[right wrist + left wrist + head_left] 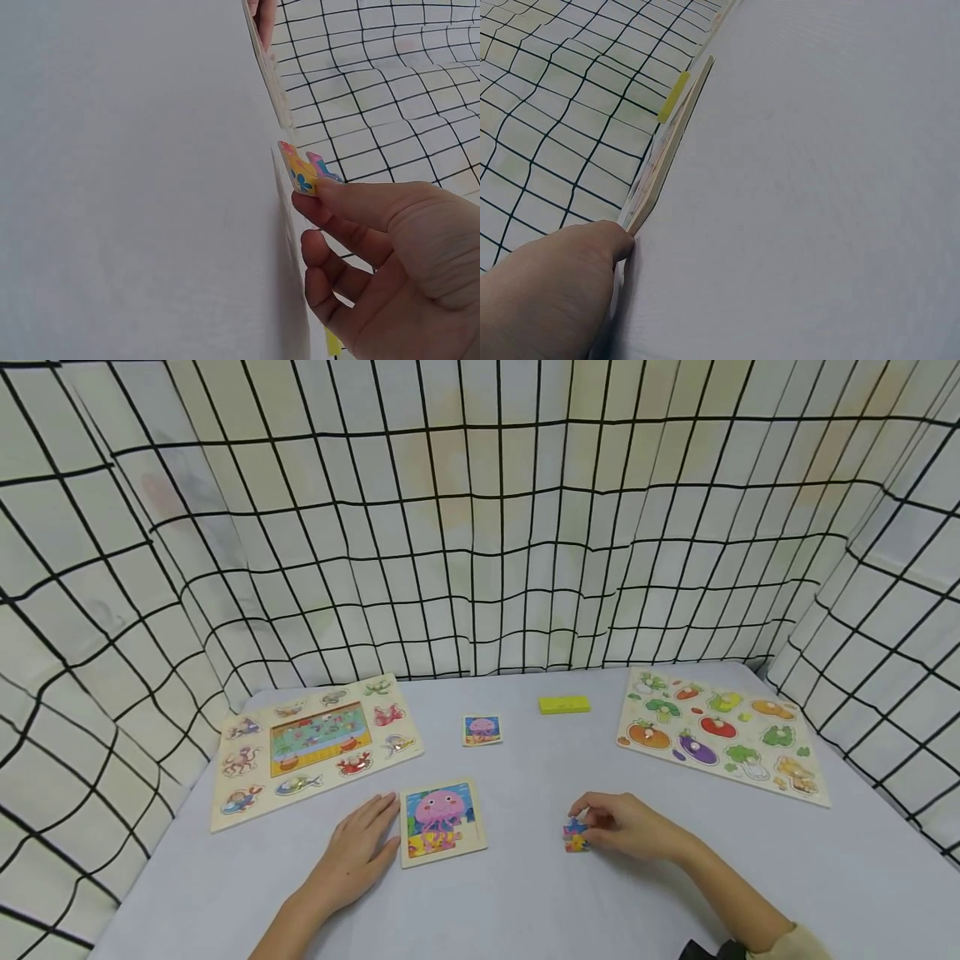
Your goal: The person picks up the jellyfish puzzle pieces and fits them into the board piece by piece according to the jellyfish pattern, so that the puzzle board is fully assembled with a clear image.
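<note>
A square wooden jigsaw board (441, 814) with a pink jellyfish picture lies on the table, bare wood showing at its lower right corner. My left hand (351, 862) rests beside it with extended fingers at its left edge; in the left wrist view the thumb meets the board's side. To the right of the board, my right hand (633, 828) pinches a small jigsaw piece (576, 837) between thumb and forefinger. In the right wrist view that piece (300, 171) shows yellow, pink and blue printing, its lower end hidden by the thumb.
Behind the board stand a small jellyfish picture card (482, 730) and a yellow block (564, 704). A sea-animal puzzle board (247, 806) lies at the left, a vegetable puzzle board (720, 752) at the right. Black netting (517, 543) over white cloth encloses the table's back and sides.
</note>
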Demonstrator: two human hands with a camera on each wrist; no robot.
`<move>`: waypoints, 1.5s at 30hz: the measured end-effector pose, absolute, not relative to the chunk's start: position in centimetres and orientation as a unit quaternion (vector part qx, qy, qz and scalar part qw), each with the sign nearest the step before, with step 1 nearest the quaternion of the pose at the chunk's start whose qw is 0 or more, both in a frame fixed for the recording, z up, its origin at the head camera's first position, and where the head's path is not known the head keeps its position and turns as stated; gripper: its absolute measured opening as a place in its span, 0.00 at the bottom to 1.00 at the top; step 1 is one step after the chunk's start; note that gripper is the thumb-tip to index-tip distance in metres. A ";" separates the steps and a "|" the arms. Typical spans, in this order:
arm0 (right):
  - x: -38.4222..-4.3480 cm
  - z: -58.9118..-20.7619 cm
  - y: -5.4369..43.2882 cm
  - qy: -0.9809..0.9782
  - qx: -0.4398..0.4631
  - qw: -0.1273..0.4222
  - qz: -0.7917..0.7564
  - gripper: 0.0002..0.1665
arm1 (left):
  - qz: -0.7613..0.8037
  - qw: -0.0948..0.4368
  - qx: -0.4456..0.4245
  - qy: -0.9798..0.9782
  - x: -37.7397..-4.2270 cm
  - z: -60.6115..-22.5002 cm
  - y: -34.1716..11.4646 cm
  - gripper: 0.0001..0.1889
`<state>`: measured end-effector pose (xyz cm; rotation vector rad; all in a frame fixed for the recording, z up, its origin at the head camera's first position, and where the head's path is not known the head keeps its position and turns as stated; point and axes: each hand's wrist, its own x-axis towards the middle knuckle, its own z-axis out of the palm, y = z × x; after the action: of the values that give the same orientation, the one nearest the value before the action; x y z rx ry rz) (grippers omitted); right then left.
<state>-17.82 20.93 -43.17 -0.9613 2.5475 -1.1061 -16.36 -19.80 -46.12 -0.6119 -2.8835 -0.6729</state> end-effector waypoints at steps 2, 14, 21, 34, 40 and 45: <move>-17.9 -43.0 20.7 0.862 -0.326 0.100 -0.376 0.13 | -0.222 0.063 -0.204 -0.951 -16.3 -46.1 -19.8 0.28; -18.3 -42.0 18.9 0.855 -0.340 0.096 -0.379 0.14 | -0.222 0.050 -0.196 -0.954 -16.3 -45.9 -19.7 0.29; -18.7 -41.7 17.8 0.853 -0.364 0.082 -0.365 0.15 | -0.219 0.054 -0.197 -0.954 -16.3 -46.0 -19.8 0.28; -19.5 -41.6 15.4 0.847 -0.383 0.085 -0.359 0.14 | -0.214 0.054 -0.197 -0.955 -16.2 -46.0 -19.7 0.28; -19.8 -41.5 14.1 0.846 -0.391 0.083 -0.353 0.15 | -0.215 0.065 -0.199 -0.954 -16.2 -46.0 -19.7 0.28; -20.2 -41.6 13.1 0.847 -0.402 0.069 -0.342 0.16 | -0.216 0.065 -0.198 -0.954 -16.3 -46.1 -19.8 0.28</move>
<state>-20.20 13.10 -41.60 -1.2090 2.5488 -1.0291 -16.29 -19.76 -46.12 -0.5976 -2.8783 -0.6514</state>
